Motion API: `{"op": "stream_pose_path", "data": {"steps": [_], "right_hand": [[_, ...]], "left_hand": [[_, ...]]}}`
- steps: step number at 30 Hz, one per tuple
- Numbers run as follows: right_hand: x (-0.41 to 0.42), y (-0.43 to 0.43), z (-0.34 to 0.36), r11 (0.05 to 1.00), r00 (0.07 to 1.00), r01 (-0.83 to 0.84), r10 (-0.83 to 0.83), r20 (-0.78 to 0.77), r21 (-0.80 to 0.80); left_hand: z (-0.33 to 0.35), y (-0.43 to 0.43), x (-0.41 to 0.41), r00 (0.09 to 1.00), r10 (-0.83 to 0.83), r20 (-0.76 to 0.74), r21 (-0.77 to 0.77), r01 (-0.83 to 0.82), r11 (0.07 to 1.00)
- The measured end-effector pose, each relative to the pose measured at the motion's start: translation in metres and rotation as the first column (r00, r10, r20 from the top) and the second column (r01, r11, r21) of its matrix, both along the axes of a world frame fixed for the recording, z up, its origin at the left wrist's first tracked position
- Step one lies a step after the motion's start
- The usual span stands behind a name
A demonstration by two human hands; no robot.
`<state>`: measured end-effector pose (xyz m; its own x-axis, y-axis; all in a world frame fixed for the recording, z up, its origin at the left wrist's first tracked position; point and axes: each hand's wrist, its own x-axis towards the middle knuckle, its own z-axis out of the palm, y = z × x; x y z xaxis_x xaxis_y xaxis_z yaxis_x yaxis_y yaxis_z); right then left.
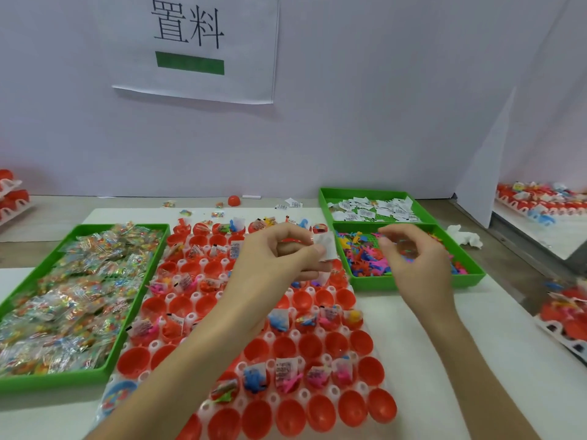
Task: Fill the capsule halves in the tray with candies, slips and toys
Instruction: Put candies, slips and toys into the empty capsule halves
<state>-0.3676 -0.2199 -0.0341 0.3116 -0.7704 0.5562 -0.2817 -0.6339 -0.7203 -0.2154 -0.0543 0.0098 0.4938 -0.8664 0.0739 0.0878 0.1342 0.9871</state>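
Observation:
A white tray [287,336] of red capsule halves [319,412] lies in front of me; some rows hold slips and small toys, other rows are bare red cups. My left hand [273,258] hovers over the tray's far right part and pinches white paper slips [325,246] between thumb and fingers. My right hand [413,258] hangs with curled fingers over the green bin of coloured plastic toys [368,262]; whether it holds a toy is hidden. A green bin of wrapped candies [73,293] stands to the left of the tray.
A green bin of printed slips [371,208] sits behind the toy bin. A loose red capsule half [233,200], stray candies and slips lie near the back wall. Filled capsule trays [540,201] stand at far right and far left. A crumpled tissue [465,238] lies right of the bins.

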Motion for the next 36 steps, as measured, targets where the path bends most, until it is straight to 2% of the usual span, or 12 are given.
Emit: {"op": "stream_pose_path", "data": {"steps": [1,3,5,6,17,22,27,31,36], "right_hand": [[-0.007,-0.011,-0.006,0.996,0.989,0.081,-0.086,-0.123,-0.040],[-0.018,-0.030,-0.017,0.987,0.936,0.159,-0.144,-0.322,0.018],[-0.019,-0.038,-0.023,0.970,0.884,0.217,-0.149,-0.443,0.108],[-0.018,-0.040,-0.025,0.963,0.876,0.236,-0.152,-0.457,0.131],[-0.017,-0.038,-0.031,0.968,0.960,0.230,-0.209,-0.184,0.100],[-0.014,-0.033,-0.025,0.968,0.962,0.249,-0.249,-0.109,-0.016],[-0.016,-0.034,-0.028,0.972,0.976,0.210,-0.203,-0.077,0.101],[-0.017,-0.036,-0.027,0.966,0.971,0.232,-0.237,0.030,0.118],[-0.016,-0.034,-0.025,0.975,0.977,0.191,-0.200,0.077,0.114]], "left_hand": [[0.000,0.000,-0.001,1.000,-0.009,0.003,0.001,0.009,1.000],[0.000,0.001,-0.003,1.000,-0.026,-0.001,-0.003,0.026,1.000],[0.001,0.002,-0.005,0.999,-0.048,-0.008,-0.012,0.048,0.999],[0.002,0.002,-0.005,0.998,-0.059,-0.008,-0.016,0.059,0.998],[0.005,0.004,-0.006,0.996,-0.087,0.011,-0.010,0.087,0.996],[0.005,0.004,-0.005,0.995,-0.094,0.045,0.009,0.094,0.996],[0.002,0.003,-0.005,0.993,-0.105,0.050,0.012,0.105,0.994],[0.002,0.003,-0.005,0.992,-0.109,0.063,0.024,0.108,0.994],[0.002,0.003,-0.005,0.991,-0.119,0.054,0.050,0.117,0.992]]}}
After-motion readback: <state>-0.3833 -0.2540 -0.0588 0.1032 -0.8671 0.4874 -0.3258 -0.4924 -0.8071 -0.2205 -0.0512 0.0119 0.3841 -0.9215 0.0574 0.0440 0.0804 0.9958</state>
